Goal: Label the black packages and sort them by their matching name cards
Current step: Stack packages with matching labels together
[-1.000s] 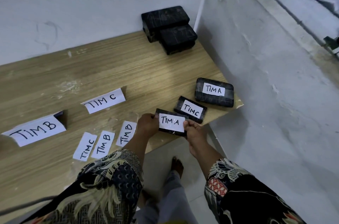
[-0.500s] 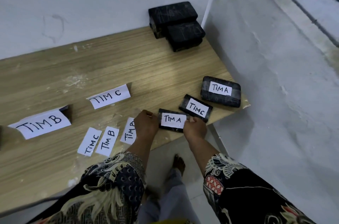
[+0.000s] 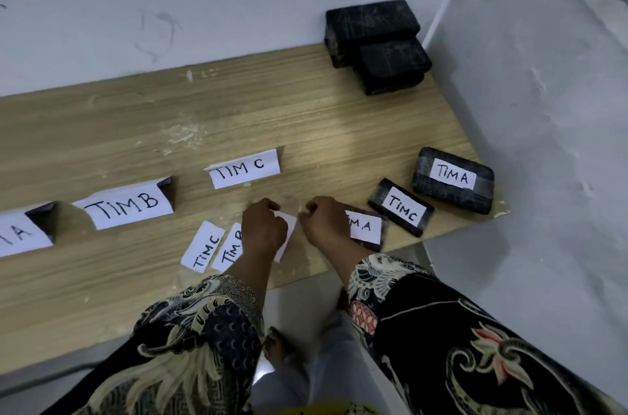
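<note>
Three labelled black packages lie at the table's right end: a thick "TIM A" package [image 3: 453, 178], a thin "TIM C" package [image 3: 401, 207] and a thin "TIM A" package [image 3: 367, 227], partly under my right wrist. Two unlabelled black packages [image 3: 372, 27] are stacked against the wall. Folded name cards stand in a row: "TIM C" [image 3: 244, 168], "TIM B" [image 3: 127, 205] and "TIM A" [image 3: 20, 233], cut by the left edge. My left hand [image 3: 265, 227] and right hand [image 3: 326, 224] pinch a small clear tape piece [image 3: 291, 206] between them, above a white label slip [image 3: 289, 227].
Loose slips reading "TIM C" [image 3: 204, 249] and "TIM B" [image 3: 231, 248] lie near the front edge of the wooden table [image 3: 306, 115]. A white wall runs along the back. Grey floor lies to the right, and my bare foot [image 3: 277, 346] shows below the table edge.
Both hands let go of the thin "TIM A" package, which now lies on the table, and moved left over the loose slips. The view shifted left, showing the "TIM A" card.
</note>
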